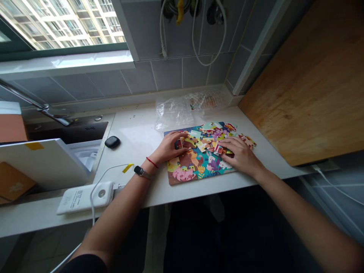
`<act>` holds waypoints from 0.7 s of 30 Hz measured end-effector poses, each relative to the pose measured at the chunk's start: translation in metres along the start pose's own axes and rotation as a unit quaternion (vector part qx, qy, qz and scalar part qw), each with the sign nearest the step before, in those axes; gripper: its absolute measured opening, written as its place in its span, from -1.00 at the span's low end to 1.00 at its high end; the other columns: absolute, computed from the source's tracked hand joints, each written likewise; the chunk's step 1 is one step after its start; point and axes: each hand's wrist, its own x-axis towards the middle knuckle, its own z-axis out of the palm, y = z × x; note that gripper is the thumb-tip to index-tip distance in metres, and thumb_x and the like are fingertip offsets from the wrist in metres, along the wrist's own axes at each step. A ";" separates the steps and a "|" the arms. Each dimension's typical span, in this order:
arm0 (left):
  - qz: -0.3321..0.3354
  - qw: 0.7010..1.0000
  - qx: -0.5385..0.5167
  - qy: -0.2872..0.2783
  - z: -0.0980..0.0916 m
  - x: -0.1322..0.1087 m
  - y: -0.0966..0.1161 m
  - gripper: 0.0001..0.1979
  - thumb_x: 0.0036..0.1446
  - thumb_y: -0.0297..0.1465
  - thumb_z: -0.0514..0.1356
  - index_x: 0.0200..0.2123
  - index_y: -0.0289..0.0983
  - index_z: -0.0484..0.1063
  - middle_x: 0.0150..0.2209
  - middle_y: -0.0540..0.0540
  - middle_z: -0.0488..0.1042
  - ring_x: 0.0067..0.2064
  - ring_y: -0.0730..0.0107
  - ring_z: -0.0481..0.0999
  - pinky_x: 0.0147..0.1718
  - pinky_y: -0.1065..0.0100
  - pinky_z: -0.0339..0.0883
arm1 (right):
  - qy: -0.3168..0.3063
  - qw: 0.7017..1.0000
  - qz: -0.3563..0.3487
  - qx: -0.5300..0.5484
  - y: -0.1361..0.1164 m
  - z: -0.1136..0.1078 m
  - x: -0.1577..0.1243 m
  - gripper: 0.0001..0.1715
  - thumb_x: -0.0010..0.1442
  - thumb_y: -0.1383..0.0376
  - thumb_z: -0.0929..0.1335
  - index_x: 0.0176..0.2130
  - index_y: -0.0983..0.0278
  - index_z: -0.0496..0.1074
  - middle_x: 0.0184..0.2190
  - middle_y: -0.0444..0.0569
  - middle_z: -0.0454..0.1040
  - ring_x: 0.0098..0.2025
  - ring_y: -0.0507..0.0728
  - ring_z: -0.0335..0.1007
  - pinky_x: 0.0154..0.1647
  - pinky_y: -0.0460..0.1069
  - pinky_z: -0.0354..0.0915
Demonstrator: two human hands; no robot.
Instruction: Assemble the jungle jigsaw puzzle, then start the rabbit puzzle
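Observation:
A colourful jigsaw puzzle board (203,172) with animal pictures lies on the white counter. Loose puzzle pieces (209,144) are heaped over its upper and right parts, and some spill past its right edge. At the board's left side, my left hand (170,146) rests with thumb and fingers apart around a few pieces. My right hand (240,154) reaches in from the right, its fingers bent over the heap. A red-and-white puzzle piece (218,149) sits at its fingertips, between thumb and forefinger; the palm hides the pieces under it.
Behind the board lie a clear plastic bag (174,113) and crumpled clear packaging (209,100). A black oval case (112,142) is near the sink (93,131). A white power bank (85,197) with a cable sits at the front edge. A wooden panel (307,87) stands at right.

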 end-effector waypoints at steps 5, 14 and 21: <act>-0.008 1.000 -0.008 -0.004 -0.001 0.001 0.001 -0.50 0.22 -0.20 0.39 0.19 -0.16 0.49 0.18 -0.22 0.54 0.28 -0.01 0.46 0.27 -0.09 0.37 | 0.002 1.000 0.002 -0.005 -0.003 -0.001 -0.001 -0.58 0.32 0.25 0.39 0.14 0.09 0.61 0.09 0.04 0.60 0.21 0.35 0.43 0.27 0.35 0.36; -0.011 1.000 -0.003 -0.002 0.000 0.000 0.001 -0.54 0.23 -0.20 0.40 0.16 -0.17 0.53 0.16 -0.22 0.56 0.26 -0.02 0.47 0.26 -0.07 0.37 | -0.007 0.999 -0.016 -0.031 -0.011 -0.006 -0.006 -0.53 0.32 0.04 0.46 0.14 0.17 0.61 0.15 0.10 0.59 0.23 0.39 0.43 0.28 0.35 0.37; -0.024 1.000 -0.009 -0.010 0.000 0.000 0.002 -0.54 0.23 -0.21 0.39 0.17 -0.14 0.52 0.18 -0.21 0.54 0.30 -0.03 0.44 0.28 -0.10 0.37 | 0.000 1.000 0.002 0.016 -0.011 -0.006 -0.003 -0.57 0.34 0.10 0.45 0.14 0.14 0.60 0.07 0.08 0.61 0.17 0.35 0.48 0.23 0.33 0.41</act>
